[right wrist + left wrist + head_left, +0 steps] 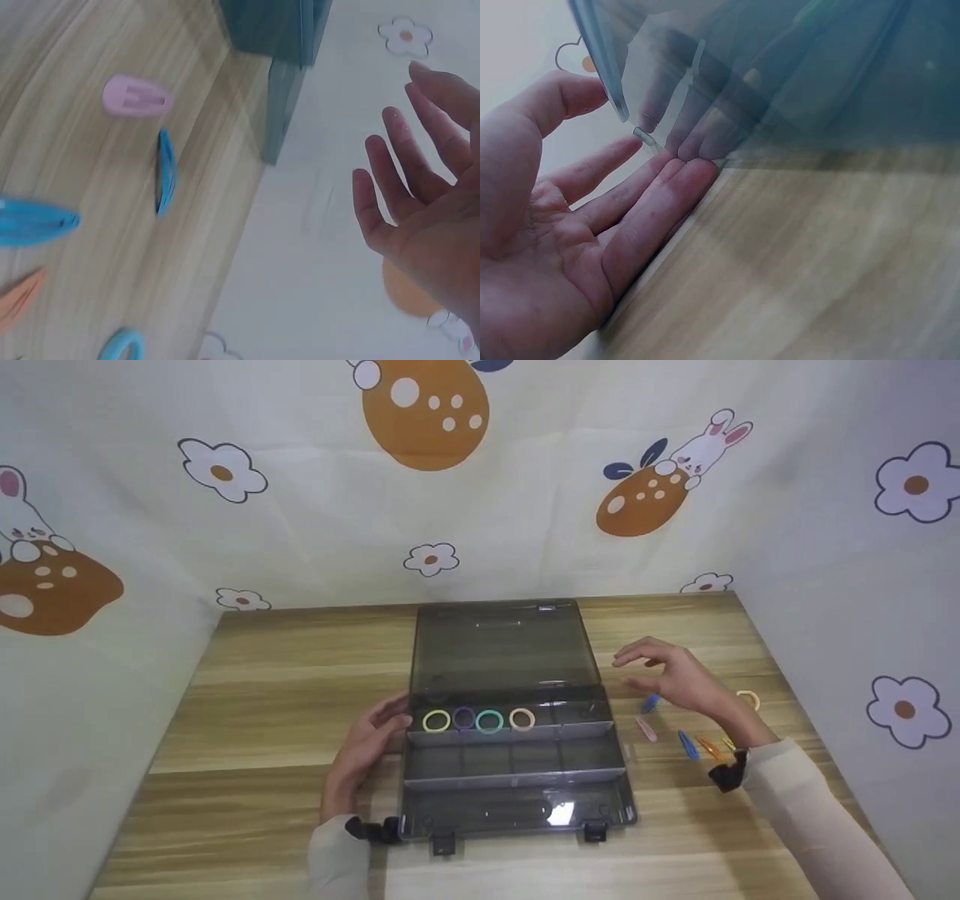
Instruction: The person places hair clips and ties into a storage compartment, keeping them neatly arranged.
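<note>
A dark see-through compartment box [517,761] lies on the table, its lid [502,649] folded back. In its back row sit a yellow hair tie [436,710], a purple hair tie [464,709], a teal hair tie [490,712] and a peach hair tie [522,709]. My left hand [375,739] touches the box's left side, fingers extended against the wall and thumb by its upper edge. Right of the box my right hand [679,675] hovers, holding nothing, fingers loosely bent. Below it lie a blue hair clip [650,703] and a pink hair clip [646,728].
Further right lie another blue clip [688,745], an orange clip [709,748], a small yellow clip [728,743] and a pale yellow ring [748,700]. The right wrist view also shows a blue ring [124,343]. Patterned cloth walls [315,532] surround the table [262,720].
</note>
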### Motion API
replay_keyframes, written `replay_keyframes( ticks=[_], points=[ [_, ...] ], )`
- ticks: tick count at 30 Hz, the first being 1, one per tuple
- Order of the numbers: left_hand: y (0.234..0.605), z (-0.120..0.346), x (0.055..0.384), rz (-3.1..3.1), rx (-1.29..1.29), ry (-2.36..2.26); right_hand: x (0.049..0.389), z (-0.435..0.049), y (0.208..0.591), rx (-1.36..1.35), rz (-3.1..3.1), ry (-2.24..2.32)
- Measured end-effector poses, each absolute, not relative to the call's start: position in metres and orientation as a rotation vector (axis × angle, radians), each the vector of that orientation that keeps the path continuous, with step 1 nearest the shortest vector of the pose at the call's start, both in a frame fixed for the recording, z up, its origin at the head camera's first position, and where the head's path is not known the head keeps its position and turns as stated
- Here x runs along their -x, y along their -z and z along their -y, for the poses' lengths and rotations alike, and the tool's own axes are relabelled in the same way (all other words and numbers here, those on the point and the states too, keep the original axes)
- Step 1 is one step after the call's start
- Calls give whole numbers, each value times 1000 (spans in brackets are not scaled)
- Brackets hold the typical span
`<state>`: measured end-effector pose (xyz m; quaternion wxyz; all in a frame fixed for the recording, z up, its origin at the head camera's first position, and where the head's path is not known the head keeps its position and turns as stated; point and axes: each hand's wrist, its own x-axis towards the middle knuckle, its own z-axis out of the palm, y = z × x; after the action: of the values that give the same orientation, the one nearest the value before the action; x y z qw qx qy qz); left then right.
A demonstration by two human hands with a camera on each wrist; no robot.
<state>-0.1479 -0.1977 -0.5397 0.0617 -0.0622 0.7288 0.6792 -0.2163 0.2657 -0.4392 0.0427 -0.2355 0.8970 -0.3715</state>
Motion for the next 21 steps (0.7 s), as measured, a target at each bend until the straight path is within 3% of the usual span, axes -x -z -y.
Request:
replay_keyframes(
  ticks=[10, 21],
  points=[
    [541, 199, 146, -2209, 164, -2044, 221, -313, 453, 618, -2901, 1193],
    [541, 198, 148, -2228, 169, -2039, 220, -375, 462, 278, -2904, 1098]
  ],
)
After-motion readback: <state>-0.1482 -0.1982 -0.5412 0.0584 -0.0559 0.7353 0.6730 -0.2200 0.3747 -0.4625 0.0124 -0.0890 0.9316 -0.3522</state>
